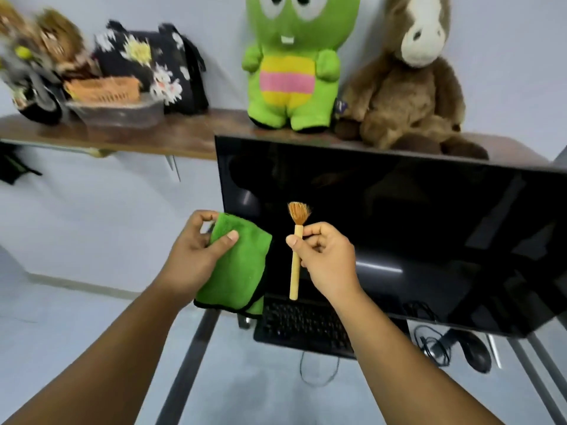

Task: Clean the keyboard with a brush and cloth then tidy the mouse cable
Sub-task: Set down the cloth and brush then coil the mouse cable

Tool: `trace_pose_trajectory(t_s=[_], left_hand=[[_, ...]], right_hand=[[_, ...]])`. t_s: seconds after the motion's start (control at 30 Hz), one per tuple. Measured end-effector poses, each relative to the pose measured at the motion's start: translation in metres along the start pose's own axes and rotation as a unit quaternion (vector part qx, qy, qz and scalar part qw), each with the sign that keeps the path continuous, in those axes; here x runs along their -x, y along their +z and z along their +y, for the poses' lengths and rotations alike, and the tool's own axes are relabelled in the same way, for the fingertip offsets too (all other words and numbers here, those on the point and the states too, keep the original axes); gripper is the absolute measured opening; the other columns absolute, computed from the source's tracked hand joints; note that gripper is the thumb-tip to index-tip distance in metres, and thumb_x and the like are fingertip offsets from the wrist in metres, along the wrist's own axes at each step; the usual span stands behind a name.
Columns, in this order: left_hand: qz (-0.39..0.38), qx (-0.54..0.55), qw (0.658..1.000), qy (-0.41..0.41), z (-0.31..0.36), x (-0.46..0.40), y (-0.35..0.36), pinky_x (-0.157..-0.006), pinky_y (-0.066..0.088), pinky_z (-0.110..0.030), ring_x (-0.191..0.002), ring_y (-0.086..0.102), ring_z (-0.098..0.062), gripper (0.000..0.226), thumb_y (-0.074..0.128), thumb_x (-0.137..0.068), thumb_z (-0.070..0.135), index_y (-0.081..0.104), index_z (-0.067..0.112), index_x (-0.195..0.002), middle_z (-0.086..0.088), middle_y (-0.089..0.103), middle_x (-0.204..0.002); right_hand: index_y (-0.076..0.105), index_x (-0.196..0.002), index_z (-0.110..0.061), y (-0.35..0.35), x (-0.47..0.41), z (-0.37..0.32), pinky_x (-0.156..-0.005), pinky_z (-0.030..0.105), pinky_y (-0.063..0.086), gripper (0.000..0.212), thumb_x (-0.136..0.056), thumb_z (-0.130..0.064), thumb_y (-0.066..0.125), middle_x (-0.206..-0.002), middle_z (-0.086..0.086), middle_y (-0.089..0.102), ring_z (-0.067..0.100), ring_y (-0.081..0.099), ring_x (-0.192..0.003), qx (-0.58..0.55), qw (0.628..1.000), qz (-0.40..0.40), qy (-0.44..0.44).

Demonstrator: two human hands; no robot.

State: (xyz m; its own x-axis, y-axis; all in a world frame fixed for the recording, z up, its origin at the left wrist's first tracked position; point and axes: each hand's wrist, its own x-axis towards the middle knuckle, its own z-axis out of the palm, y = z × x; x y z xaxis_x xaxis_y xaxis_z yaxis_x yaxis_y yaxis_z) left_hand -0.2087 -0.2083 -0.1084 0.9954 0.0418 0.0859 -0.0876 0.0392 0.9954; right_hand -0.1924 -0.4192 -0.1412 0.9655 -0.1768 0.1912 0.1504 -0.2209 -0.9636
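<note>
Green cloth: my left hand pinches it, hanging above the worktop's left edge
Brush: upright, bristles up, gripped by my right hand
Keyboard: black, on the glass worktop right below both hands
Mouse: far right, cable in a loose tangle beside it
Monitor: dark, behind everything

I saw a glass-topped counter on metal legs carrying a black keyboard, a black mouse with its tangled cable, and a dark monitor. Above, a wooden shelf held plush toys, a bag and a basket.
</note>
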Motion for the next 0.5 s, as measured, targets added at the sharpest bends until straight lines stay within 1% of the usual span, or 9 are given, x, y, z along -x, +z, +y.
trace_pose_trajectory(t_s=[0.07,0.13,0.17,0.23,0.3,0.37,0.43,0.5], left_hand=[[-0.017,0.009,0.999,0.051,0.036,-0.016,-0.018,-0.057,0.056,-0.031,-0.069,0.071,-0.020,0.032,0.061,-0.092,0.009,0.052,0.026,-0.117,-0.006,0.073,-0.076],[-0.040,0.013,0.994,0.101,0.068,-0.034,-0.035,-0.058,0.056,-0.030,-0.070,0.070,-0.020,0.041,0.059,-0.092,0.006,0.054,0.033,-0.122,-0.008,0.072,-0.077],[-0.050,0.016,0.991,0.121,0.080,-0.043,-0.040,-0.060,0.056,-0.029,-0.071,0.070,-0.018,0.042,0.057,-0.093,0.004,0.055,0.034,-0.122,-0.005,0.072,-0.080],[-0.061,0.020,0.985,0.160,0.107,-0.067,-0.055,-0.065,0.056,-0.026,-0.077,0.069,-0.013,0.040,0.054,-0.094,0.001,0.060,0.033,-0.117,0.002,0.072,-0.088],[-0.064,0.024,0.982,0.175,0.129,-0.094,-0.068,-0.069,0.055,-0.026,-0.082,0.068,-0.011,0.037,0.053,-0.095,0.001,0.064,0.032,-0.113,0.005,0.072,-0.093],[-0.073,0.029,0.981,0.175,0.147,-0.122,-0.080,-0.068,0.056,-0.026,-0.080,0.068,-0.010,0.035,0.051,-0.096,0.002,0.065,0.029,-0.114,0.004,0.072,-0.091],[-0.072,0.026,0.984,0.164,0.156,-0.148,-0.084,-0.066,0.056,-0.025,-0.078,0.069,-0.008,0.033,0.051,-0.097,0.002,0.068,0.025,-0.113,0.005,0.074,-0.089],[-0.053,0.023,0.988,0.144,0.161,-0.175,-0.086,-0.067,0.055,-0.020,-0.079,0.069,-0.005,0.029,0.052,-0.097,0.004,0.071,0.021,-0.109,0.008,0.075,-0.090]], right_hand=[[0.066,-0.082,-0.025,0.016,-0.015,-0.035,-0.062,0.034,0.056,0.017,-0.076,-0.030,0.081,-0.062,-0.002,0.067,0.013,0.065,-0.057,-0.011,0.999,0.021,-0.043],[0.065,-0.080,-0.022,0.030,-0.032,-0.070,-0.060,0.033,0.055,0.020,-0.074,-0.030,0.083,-0.058,-0.003,0.065,0.011,0.062,-0.054,-0.018,0.996,0.040,-0.081],[0.064,-0.079,-0.022,0.035,-0.039,-0.083,-0.061,0.035,0.056,0.022,-0.073,-0.032,0.083,-0.057,-0.003,0.065,0.011,0.062,-0.053,-0.019,0.995,0.046,-0.092],[0.063,-0.076,-0.023,0.048,-0.062,-0.115,-0.063,0.042,0.058,0.028,-0.067,-0.041,0.084,-0.057,-0.002,0.065,0.018,0.065,-0.055,-0.021,0.990,0.067,-0.120],[0.062,-0.073,-0.025,0.059,-0.090,-0.143,-0.064,0.047,0.058,0.037,-0.058,-0.053,0.080,-0.059,0.001,0.066,0.025,0.067,-0.059,-0.018,0.985,0.093,-0.141],[0.059,-0.072,-0.024,0.071,-0.121,-0.168,-0.064,0.048,0.058,0.041,-0.055,-0.056,0.078,-0.064,0.003,0.068,0.026,0.068,-0.061,-0.007,0.982,0.112,-0.151],[0.059,-0.072,-0.023,0.079,-0.149,-0.184,-0.067,0.049,0.058,0.036,-0.060,-0.049,0.082,-0.069,0.006,0.070,0.027,0.068,-0.064,0.007,0.982,0.119,-0.149],[0.060,-0.071,-0.020,0.087,-0.176,-0.192,-0.068,0.048,0.059,0.034,-0.065,-0.041,0.085,-0.072,0.005,0.071,0.027,0.070,-0.066,0.024,0.984,0.122,-0.124]])
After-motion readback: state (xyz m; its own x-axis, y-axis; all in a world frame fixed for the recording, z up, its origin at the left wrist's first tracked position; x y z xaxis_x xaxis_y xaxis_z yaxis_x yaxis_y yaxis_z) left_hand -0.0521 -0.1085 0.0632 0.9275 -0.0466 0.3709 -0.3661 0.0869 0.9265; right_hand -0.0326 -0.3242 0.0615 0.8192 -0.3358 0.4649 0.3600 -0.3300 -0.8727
